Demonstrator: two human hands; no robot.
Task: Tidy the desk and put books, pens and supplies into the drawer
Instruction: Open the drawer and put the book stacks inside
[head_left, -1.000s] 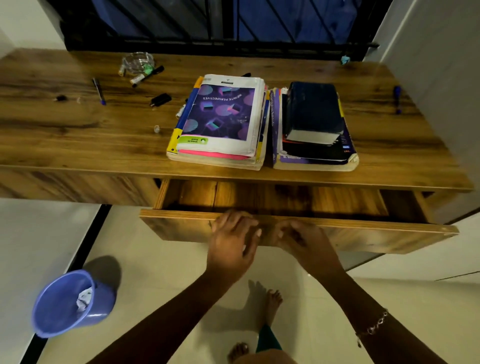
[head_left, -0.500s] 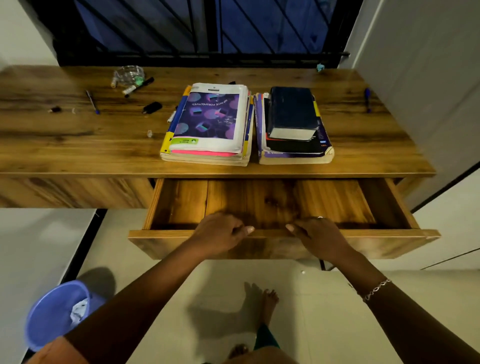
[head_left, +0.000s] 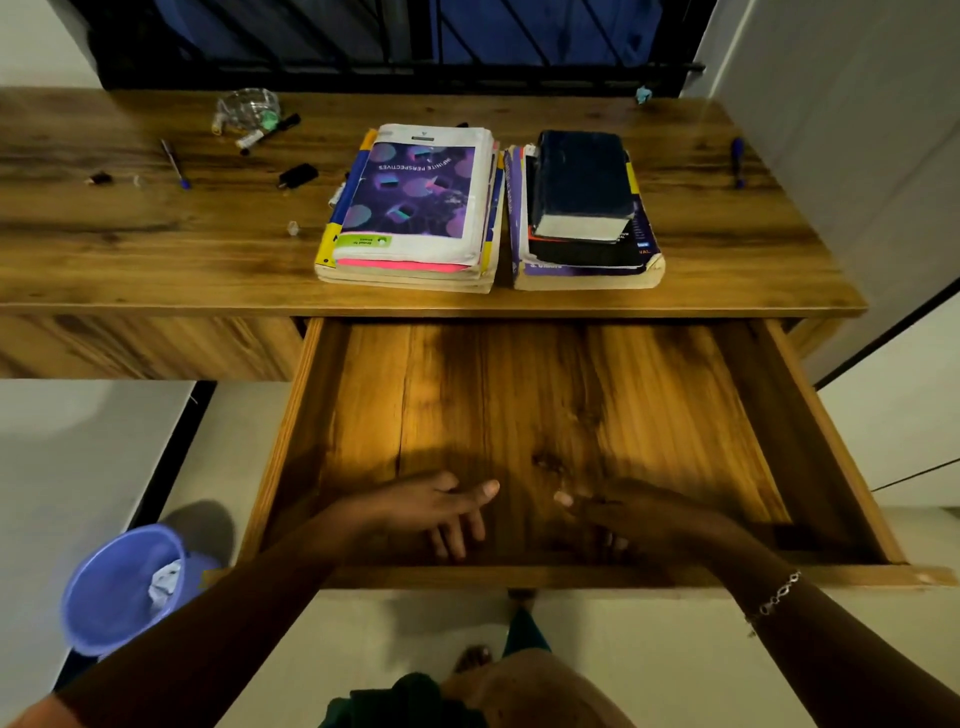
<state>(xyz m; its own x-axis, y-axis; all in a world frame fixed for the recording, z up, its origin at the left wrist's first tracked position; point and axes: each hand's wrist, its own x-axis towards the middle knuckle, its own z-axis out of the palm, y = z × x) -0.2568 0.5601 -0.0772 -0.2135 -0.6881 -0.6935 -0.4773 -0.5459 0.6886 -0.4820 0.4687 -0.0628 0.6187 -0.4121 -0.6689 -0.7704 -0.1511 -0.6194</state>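
The wooden drawer (head_left: 291, 441) is pulled far out below the desk (head_left: 156, 249) and holds nothing. Both my hands are inside it at the front panel. My left hand (head_left: 431, 512) has its fingers hanging fairly straight against the panel's inner face. My right hand (head_left: 631, 517) mirrors it, dark and blurred. On the desk lie two book stacks: one topped by a purple-covered book (head_left: 415, 202), one topped by a thick dark book (head_left: 582, 187). A blue pen (head_left: 174, 163), a marker (head_left: 267, 132) and another blue pen (head_left: 736, 161) lie loose.
A clear plastic container (head_left: 249, 106), a small black object (head_left: 298, 174) and tiny bits lie on the desk's left half. A blue bin (head_left: 124, 587) with crumpled paper stands on the floor at the left. A white wall flanks the desk's right end. My bare feet are below the drawer.
The drawer has slid much farther out toward me. My hands moved from the top of the front panel to its inner side. The view has come closer.
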